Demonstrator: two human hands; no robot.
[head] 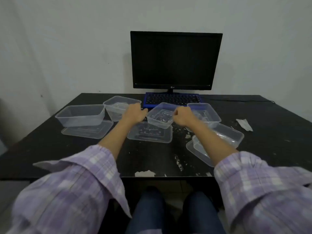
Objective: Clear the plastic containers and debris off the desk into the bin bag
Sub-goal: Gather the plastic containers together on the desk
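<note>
Clear plastic containers are scattered across the black desk point(50, 149). At far left, one tub point(81, 115) is seen resting on a flat lid point(87, 131); beside it a second tub point(116, 107) is reached by the left hand point(135, 114), its fingers curled at the rim. A tilted central container point(160, 117) is gripped at its right edge by the right hand point(183, 116). Crumbs point(179, 162) and a paper scrap point(244, 124) are seen further right.

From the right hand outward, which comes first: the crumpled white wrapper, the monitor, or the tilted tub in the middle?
Measured from the right hand:
1. Tilted tub, touching its left side.
2. Crumpled white wrapper, off to the right on the desk.
3. Monitor, at the back against the wall.
</note>
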